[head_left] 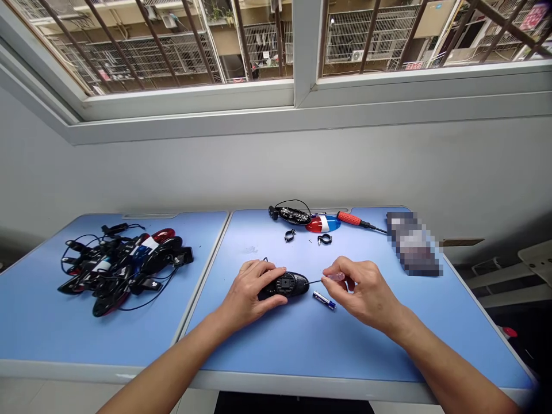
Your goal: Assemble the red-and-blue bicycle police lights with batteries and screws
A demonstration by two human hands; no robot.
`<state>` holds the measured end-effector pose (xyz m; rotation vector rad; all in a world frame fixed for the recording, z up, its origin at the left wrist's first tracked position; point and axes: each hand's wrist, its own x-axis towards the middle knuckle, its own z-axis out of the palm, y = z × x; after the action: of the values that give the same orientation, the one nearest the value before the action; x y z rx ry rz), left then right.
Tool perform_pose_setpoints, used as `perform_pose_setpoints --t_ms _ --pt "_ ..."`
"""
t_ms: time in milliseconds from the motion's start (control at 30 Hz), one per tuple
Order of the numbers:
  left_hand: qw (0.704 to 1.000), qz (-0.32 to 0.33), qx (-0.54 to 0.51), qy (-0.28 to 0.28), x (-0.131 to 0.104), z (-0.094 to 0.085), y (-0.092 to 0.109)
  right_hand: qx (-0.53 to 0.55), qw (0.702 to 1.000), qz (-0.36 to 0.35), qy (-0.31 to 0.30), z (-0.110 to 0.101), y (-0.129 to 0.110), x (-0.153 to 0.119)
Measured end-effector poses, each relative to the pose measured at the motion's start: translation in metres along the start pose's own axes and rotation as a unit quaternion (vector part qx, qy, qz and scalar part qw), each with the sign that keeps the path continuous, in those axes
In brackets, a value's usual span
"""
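Across the left part of the bench point(52, 330), a tangled heap of black lights point(129, 267) with cables and red covers. Further right, spreads the left hand point(252, 287), half open, over a black casing point(286, 283) lying on the bench, with thumb and fingers straddling and holding its left half. Beyond, a second black casing point(295, 215), a red-and-blue cover point(323, 223) and two ring clamps point(329, 238). Near the held casing, a battery point(324, 300). Pinches a clear-handled screwdriver point(337, 276) between closed thumb and fingers of the right hand point(366, 287), with thin shaft reaching the casing's right end. Behind, a red-handled screwdriver point(349, 218), pointing toward a pixelated item point(414, 244).
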<state>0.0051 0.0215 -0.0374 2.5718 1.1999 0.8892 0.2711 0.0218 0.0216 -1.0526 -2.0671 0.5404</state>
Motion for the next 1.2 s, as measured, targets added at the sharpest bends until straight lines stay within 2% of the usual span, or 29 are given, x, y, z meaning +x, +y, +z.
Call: perform_pose_setpoints --t_ms 200,333,433,533,600,633,800,1000,1200 --pt "1.0 0.015 0.001 0.011 0.0 0.001 0.0 -0.065 0.996 -0.02 0.065 0.011 0.003 -0.003" --pt "1.0 0.017 0.007 0.006 0.0 0.001 0.0 -0.082 0.992 0.005 0.094 0.011 0.003 -0.001" --pt "1.0 0.012 0.01 0.001 0.0 0.001 0.0 -0.005 0.999 0.014 0.048 0.004 0.001 0.001" --pt "1.0 0.011 0.008 0.001 -0.001 0.001 -0.001 0.078 0.996 0.003 -0.045 -0.007 -0.004 0.004" --pt "1.0 0.013 0.007 0.002 -0.001 0.001 -0.001 0.091 0.99 0.009 -0.108 -0.012 -0.005 0.006" --pt "1.0 0.014 0.006 0.003 -0.001 0.001 -0.001 0.086 0.989 0.016 -0.121 -0.013 -0.004 0.006" --pt "1.0 0.014 0.004 0.001 -0.001 -0.001 -0.001 0.055 0.997 0.036 -0.043 -0.007 0.003 0.005" --pt "1.0 0.016 0.005 -0.001 0.0 -0.001 -0.001 0.102 0.981 0.105 -0.127 -0.018 -0.001 0.009" --pt "1.0 0.016 0.003 0.002 0.0 -0.001 -0.001 0.064 0.983 0.1 -0.142 -0.025 -0.004 0.01"
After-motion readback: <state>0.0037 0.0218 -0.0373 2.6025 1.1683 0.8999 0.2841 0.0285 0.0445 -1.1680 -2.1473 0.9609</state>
